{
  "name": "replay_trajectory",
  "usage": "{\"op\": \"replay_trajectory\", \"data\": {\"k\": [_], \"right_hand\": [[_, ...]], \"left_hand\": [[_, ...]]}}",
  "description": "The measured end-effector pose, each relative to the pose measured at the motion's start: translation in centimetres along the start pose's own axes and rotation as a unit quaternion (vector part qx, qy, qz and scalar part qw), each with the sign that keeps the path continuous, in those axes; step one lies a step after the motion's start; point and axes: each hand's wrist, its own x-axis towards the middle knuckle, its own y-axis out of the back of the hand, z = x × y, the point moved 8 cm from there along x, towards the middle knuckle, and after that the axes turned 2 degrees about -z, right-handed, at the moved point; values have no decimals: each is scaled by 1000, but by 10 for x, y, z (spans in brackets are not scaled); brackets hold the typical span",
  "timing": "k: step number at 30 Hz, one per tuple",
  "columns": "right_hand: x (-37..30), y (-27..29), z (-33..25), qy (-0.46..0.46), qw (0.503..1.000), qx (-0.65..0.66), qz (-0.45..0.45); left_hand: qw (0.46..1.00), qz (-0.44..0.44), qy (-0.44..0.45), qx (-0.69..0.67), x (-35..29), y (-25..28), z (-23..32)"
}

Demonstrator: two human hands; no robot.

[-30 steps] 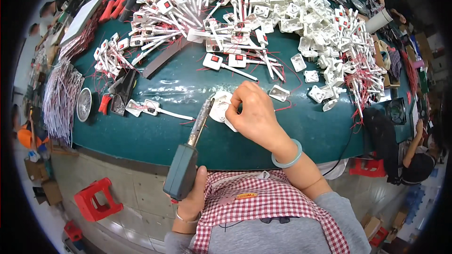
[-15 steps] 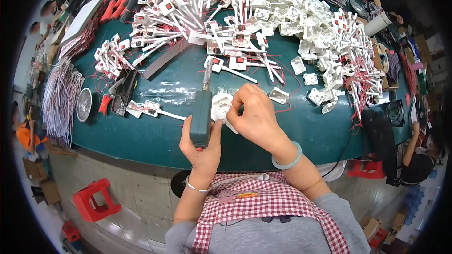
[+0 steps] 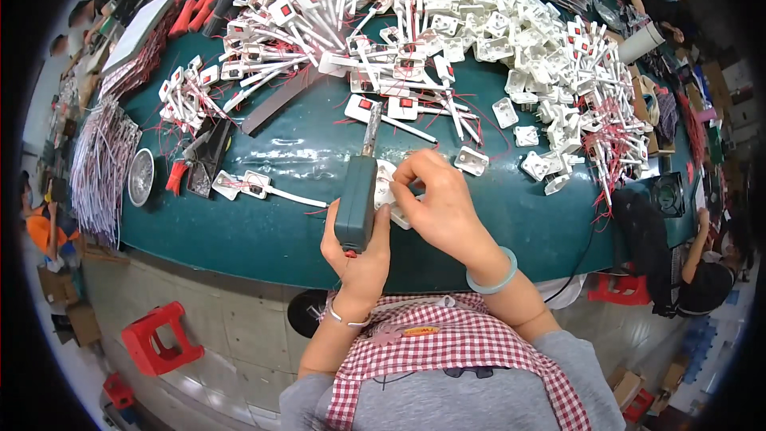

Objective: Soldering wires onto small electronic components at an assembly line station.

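Your two hands were apart from each other. The left hand [image 3: 359, 275] was closed around the soldering iron [image 3: 356, 206], whose body was of smooth grey-green plastic, boxy with blunt edges; its narrow metal shaft pointed away from you and looked stained and rough. The white plastic piece [image 3: 384, 179] was just to the right of the soldering iron, partly hidden behind it, over the dark green, glossy counter [image 3: 199, 231]. Your right hand [image 3: 443, 199] was bent at this piece, its thumb and index finger curled toward each other; I could not tell whether they pinched something. Beyond the soldering iron spread many switch units [image 3: 282, 10], with squarish white housings, red rockers and slim tubes. Beyond it and to the right was a heap of hollow white shells [image 3: 499, 48]. Well to its left stood a round, shiny metal bowl [image 3: 140, 175].
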Motion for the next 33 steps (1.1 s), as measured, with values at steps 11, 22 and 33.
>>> {"op": "replay_trajectory", "data": {"k": [11,22,33], "right_hand": [[-16,4,-26,196,973,-60,107],[-8,-2,-11,121,989,76,-29],[-14,12,8,19,976,203,-70]], "left_hand": [[996,15,-77,36,5,2,10],[994,18,53,-98,10,9,7],[994,29,88,-64,26,17,-3]]}}
